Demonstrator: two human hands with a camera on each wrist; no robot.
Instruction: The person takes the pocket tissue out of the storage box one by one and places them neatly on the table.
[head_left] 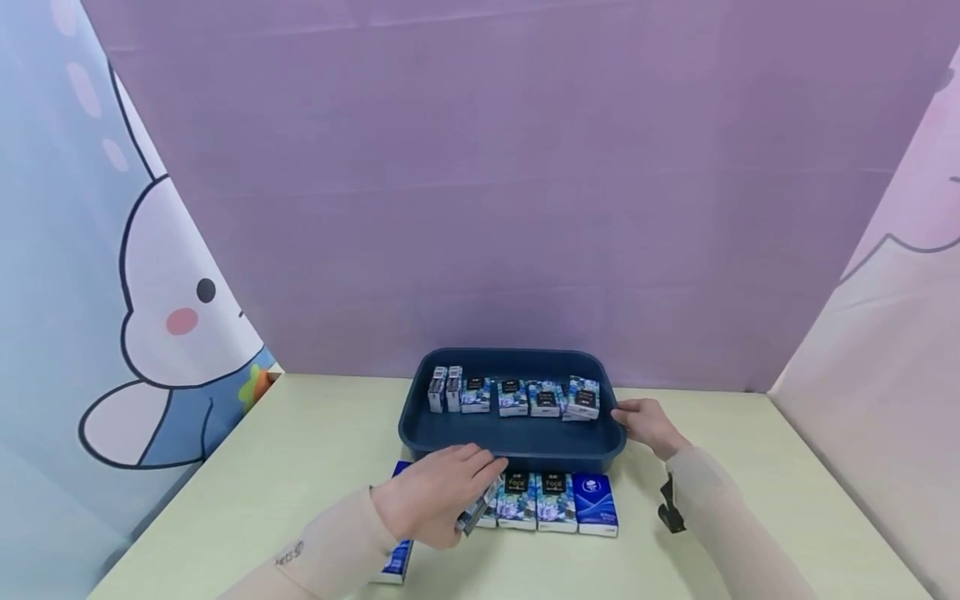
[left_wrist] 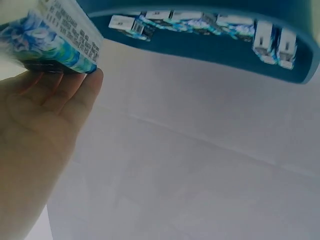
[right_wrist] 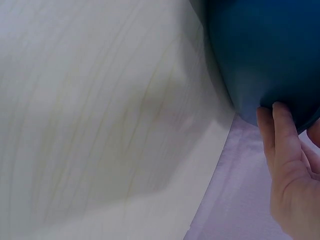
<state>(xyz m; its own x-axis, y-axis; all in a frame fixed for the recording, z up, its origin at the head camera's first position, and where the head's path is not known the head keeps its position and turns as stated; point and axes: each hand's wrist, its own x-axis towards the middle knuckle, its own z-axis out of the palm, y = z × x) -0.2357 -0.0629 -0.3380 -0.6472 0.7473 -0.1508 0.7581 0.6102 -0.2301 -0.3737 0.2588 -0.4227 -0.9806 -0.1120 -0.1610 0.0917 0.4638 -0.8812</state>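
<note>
Gripping a tissue pack [left_wrist: 70, 37] in my left hand [head_left: 438, 492] (right hand [head_left: 651, 425] pinching the tray [head_left: 566, 460]), I judge loading partway: packs inside [head_left: 513, 400], others outside [head_left: 517, 504].

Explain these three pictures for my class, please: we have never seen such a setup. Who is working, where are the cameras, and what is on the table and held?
There is no machine here, just a person's two bare hands. The wide picture comes from a camera on the head, looking forward and down. The others come from cameras on the left and right wrists.

On the pale table stands a dark blue tray containing small floral packs. In front of it lie more floral packs, with a blue pack at the row's right end. Another blue pack is partly hidden by the left arm and hand.

The left hand holds one floral pack; the right hand grips the tray's right rim.
</note>
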